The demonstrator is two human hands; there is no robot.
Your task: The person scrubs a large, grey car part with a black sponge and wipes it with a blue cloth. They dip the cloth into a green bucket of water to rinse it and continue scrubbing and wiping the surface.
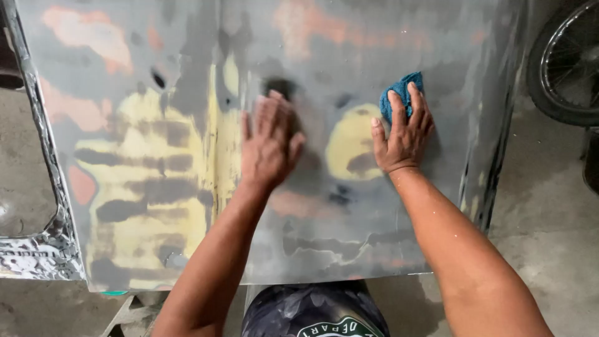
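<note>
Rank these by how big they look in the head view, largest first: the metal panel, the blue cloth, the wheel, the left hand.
1. Metal panel
2. Wheel, cut off by the frame, so its rank is unsure
3. Left hand, blurred
4. Blue cloth, partly hidden under the right hand

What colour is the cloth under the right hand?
The cloth is blue-teal; the head view shows it, under the right hand.
</note>
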